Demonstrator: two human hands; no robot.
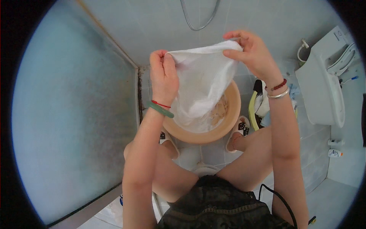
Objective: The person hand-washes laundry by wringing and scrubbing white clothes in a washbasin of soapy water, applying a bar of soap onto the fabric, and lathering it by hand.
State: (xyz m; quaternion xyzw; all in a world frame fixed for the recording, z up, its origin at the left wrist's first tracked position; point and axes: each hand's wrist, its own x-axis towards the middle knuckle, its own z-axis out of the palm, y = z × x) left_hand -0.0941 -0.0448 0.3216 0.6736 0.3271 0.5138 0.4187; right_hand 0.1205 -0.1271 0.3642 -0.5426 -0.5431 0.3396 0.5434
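On the tiled bathroom floor (215,153), we see slippers (241,128) at either side of the tan basin (235,103). Whitish water (194,125) lies in it, with something brownish (220,108) we cannot identify. Above the basin hangs the white cloth (204,82), lifted and spread along its upper edge; we judge that much done. Its lower part still hangs within the basin's rim (touching water or not, we cannot tell), so clearing it seems left. Our left hand (164,74) pinches one corner tightly; our right hand (253,53), fingers looser, grips the other between thumb and fingers. Beyond the basin hangs a hose (197,29).
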